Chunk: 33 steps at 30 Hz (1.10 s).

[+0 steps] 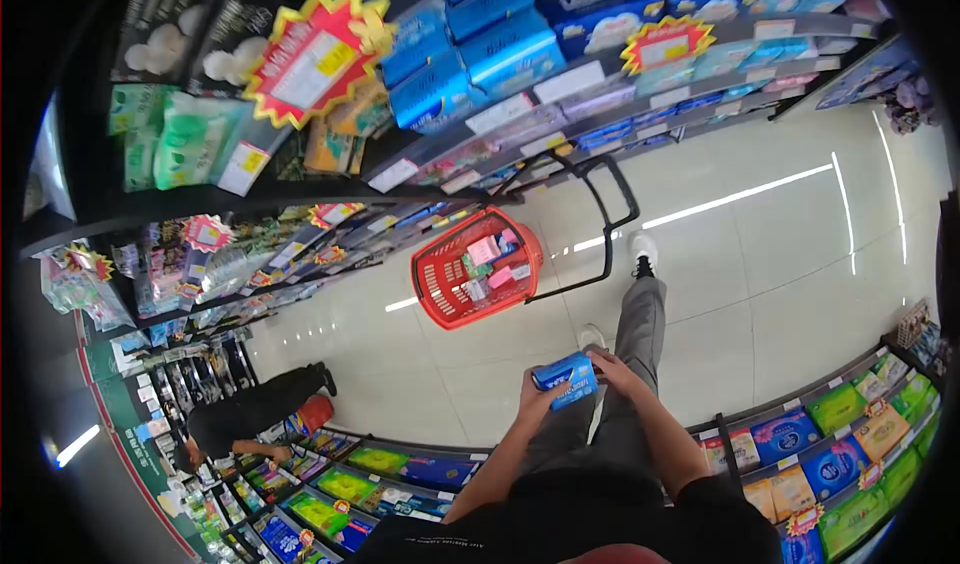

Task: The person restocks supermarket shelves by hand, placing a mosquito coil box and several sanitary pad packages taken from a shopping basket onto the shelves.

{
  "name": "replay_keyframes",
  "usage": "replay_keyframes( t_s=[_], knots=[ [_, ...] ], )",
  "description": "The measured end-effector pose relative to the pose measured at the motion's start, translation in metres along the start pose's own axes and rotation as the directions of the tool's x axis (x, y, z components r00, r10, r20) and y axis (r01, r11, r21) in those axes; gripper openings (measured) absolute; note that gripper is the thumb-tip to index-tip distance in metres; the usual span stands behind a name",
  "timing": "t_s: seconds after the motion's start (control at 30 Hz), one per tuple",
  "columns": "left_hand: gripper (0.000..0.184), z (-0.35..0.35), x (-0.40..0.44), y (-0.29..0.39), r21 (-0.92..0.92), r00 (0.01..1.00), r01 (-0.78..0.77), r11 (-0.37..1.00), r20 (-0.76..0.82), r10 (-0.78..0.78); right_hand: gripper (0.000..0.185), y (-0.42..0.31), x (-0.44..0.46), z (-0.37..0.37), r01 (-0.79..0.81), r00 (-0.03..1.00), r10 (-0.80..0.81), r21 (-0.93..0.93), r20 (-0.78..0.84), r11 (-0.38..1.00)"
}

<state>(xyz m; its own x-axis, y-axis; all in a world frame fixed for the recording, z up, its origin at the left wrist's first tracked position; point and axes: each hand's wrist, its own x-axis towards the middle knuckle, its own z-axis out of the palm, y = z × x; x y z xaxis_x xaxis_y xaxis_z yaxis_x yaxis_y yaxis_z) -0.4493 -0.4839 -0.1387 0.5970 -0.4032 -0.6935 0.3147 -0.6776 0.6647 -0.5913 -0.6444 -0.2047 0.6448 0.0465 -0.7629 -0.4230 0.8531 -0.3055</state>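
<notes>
A blue package [566, 380] with pale lettering is held in front of my body, above my legs. My left hand [540, 396] grips its left side, and my right hand [608, 372] has its fingers on the right end. Beyond my hands, a red shopping basket [432, 314] with a black handle stands on the floor. Inside it lie several small items, among them a pink package [483, 250]. The undersides of the fingers on both hands are partly hidden.
Shelves with blue packs [510, 49] run along the far side. Low shelves with green packs [838, 406] line the near side. At the left, a person in black [250, 409] bends over the shelves beside another red basket [316, 413]. Pale tiled floor [700, 294] lies between.
</notes>
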Motion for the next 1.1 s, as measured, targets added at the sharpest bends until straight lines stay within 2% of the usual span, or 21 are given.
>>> replay_keyframes(
  t_s=[0.07,0.17,0.2,0.23,0.3,0.37,0.43,0.47,0.5,0.57,0.63,0.67,0.73,0.8,0.87,0.9,0.93,0.97,1.0,1.03,1.1],
  knots=[
    [0.068,-0.007,0.004,0.049,0.189,0.959,-0.280,0.941,0.092,0.267,0.067,-0.063,-0.036,0.020,0.068,0.996,-0.066,-0.032,0.056,0.997],
    [0.066,0.002,-0.017,0.172,0.224,0.936,-0.352,0.909,0.068,0.345,0.081,-0.152,-0.073,0.043,0.210,0.953,-0.162,-0.173,0.256,0.962],
    [0.066,0.007,-0.024,0.211,0.153,0.909,-0.416,0.896,0.045,0.414,0.088,-0.172,-0.068,0.044,0.419,0.906,-0.344,-0.398,0.246,0.816],
    [0.066,0.010,-0.028,0.245,0.085,0.879,-0.475,0.876,0.011,0.476,0.096,-0.194,-0.063,0.046,0.562,0.817,-0.501,-0.592,0.286,0.578],
    [0.075,0.004,-0.005,0.273,0.244,0.766,-0.626,0.741,0.011,0.643,0.103,-0.292,-0.134,0.087,0.585,0.801,-0.511,-0.585,0.311,0.561],
    [0.089,0.012,-0.026,0.351,0.061,0.750,-0.660,0.749,0.001,0.661,0.098,-0.353,-0.147,0.093,0.645,0.683,-0.634,-0.707,0.363,0.291],
    [0.100,0.020,-0.032,0.397,-0.038,0.688,-0.725,0.687,-0.054,0.723,0.090,-0.400,-0.141,0.092,0.678,0.470,-0.810,-0.731,0.351,0.077],
    [0.102,0.019,-0.024,0.406,0.099,0.639,-0.756,0.647,-0.100,0.762,0.088,-0.431,-0.157,0.103,0.659,0.455,-0.822,-0.750,0.341,0.054],
    [0.095,0.017,-0.025,0.414,0.159,0.679,-0.705,0.691,-0.130,0.722,0.085,-0.460,-0.173,0.115,0.640,0.441,-0.836,-0.767,0.328,0.036],
    [0.087,0.013,-0.007,0.394,0.176,0.714,-0.654,0.736,-0.177,0.677,0.083,-0.498,-0.169,0.125,0.674,0.156,-0.929,-0.723,0.336,-0.148],
    [0.082,0.007,-0.019,0.368,0.349,0.763,-0.568,0.745,-0.114,0.636,0.081,-0.529,-0.168,0.138,0.488,0.143,-0.944,-0.851,0.299,-0.196],
    [0.079,0.003,-0.026,0.353,0.433,0.787,-0.523,0.734,-0.084,0.611,0.085,-0.544,-0.161,0.140,0.446,0.256,-0.927,-0.884,0.274,-0.138],
    [0.076,-0.006,-0.041,0.308,0.440,0.728,-0.593,0.675,-0.066,0.682,0.087,-0.568,-0.133,0.135,0.502,0.334,-0.864,-0.847,0.378,-0.176],
    [0.071,-0.021,-0.062,0.258,0.481,0.821,-0.455,0.749,-0.099,0.562,0.092,-0.582,-0.115,0.131,0.533,0.408,-0.807,-0.829,0.427,-0.169],
    [0.067,-0.035,-0.078,0.199,0.461,0.950,-0.161,0.873,-0.166,0.263,0.103,-0.591,-0.107,0.129,0.520,0.518,-0.760,-0.850,0.393,-0.085],
    [0.067,-0.041,-0.076,0.156,0.511,0.974,-0.101,0.854,-0.123,0.189,0.109,-0.603,-0.102,0.133,0.514,0.563,-0.732,-0.856,0.384,-0.054],
    [0.066,-0.050,-0.087,0.129,0.564,0.990,-0.039,0.825,-0.089,0.107,0.107,-0.612,-0.103,0.136,0.499,0.589,-0.682,-0.859,0.435,-0.117],
    [0.064,-0.053,-0.095,0.103,0.553,0.993,0.106,0.826,-0.097,-0.063,0.104,-0.625,-0.105,0.138,0.420,0.734,-0.543,-0.901,0.408,-0.109],
    [0.056,-0.061,-0.096,0.058,0.470,0.986,0.158,0.868,-0.023,-0.167,0.094,-0.626,-0.128,0.144,0.398,0.758,-0.530,-0.913,0.380,-0.085],
    [0.053,-0.043,-0.142,0.097,0.539,0.999,0.033,0.842,-0.036,-0.015,0.085,-0.628,-0.154,0.152,0.375,0.781,-0.517,-0.925,0.351,-0.062],
    [0.053,-0.026,-0.164,0.087,0.537,0.999,0.035,0.843,-0.052,-0.008,0.081,-0.633,-0.154,0.153,0.324,0.791,-0.513,-0.940,0.333,-0.109]
  ],
)
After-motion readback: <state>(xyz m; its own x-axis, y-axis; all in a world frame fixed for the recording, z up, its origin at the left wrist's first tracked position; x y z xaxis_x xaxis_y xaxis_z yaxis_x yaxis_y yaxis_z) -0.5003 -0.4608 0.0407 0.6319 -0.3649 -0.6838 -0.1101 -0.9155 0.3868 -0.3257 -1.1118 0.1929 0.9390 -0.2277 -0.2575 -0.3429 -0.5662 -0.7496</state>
